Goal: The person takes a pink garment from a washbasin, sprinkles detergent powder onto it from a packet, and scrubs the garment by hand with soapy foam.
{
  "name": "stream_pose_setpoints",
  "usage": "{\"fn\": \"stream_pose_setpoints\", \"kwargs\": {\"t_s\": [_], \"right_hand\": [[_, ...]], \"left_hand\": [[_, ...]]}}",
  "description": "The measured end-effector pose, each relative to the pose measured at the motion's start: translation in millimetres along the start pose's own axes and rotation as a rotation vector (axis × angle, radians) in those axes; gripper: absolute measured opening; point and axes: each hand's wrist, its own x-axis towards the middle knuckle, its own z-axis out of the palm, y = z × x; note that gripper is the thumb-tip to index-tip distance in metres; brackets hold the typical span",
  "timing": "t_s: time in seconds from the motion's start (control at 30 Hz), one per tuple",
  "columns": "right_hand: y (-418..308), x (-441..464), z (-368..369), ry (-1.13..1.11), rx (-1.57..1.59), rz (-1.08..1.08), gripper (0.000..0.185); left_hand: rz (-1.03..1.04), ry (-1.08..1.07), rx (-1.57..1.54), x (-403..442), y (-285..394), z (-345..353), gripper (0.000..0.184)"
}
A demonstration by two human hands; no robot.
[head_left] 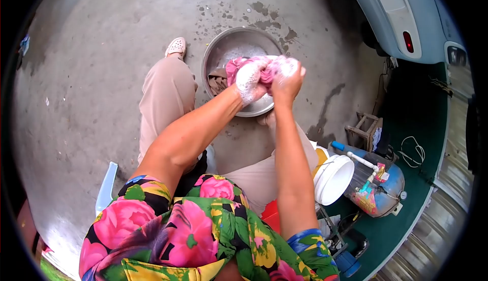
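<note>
A wide metal basin stands on the floor between my feet, with suds inside it. Above its right half, my left hand and my right hand both grip a wet pink cloth, one at each side of the bunched fabric. White foam covers much of both hands and part of the cloth. The fingers are closed around the fabric and partly hidden by foam. Below the left hand, a brown cloth lies against the basin's left inner wall.
Wet patches mark the concrete floor beyond the basin. To my right are a white bucket, a blue tank with pipes, and a small wooden stool. A pale blue vehicle stands at the upper right.
</note>
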Motion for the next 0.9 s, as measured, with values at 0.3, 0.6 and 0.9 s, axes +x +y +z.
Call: {"fn": "stream_pose_setpoints", "kwargs": {"t_s": [0.3, 0.6, 0.9], "right_hand": [[10.4, 17.8, 3.6, -0.11, 0.085, 0.018, 0.05], [19.7, 17.3, 9.8, 0.022, 0.034, -0.012, 0.026], [0.5, -15.0, 6.3, -0.152, 0.179, -0.005, 0.028]], "left_hand": [[-0.074, 0.025, 0.196, -1.9, -15.2, -16.2, 0.023], [0.006, 0.074, 0.109, -3.3, -17.8, -4.7, 0.028], [-0.108, 0.095, -0.125, -3.6, -17.7, -29.2, 0.023]]}}
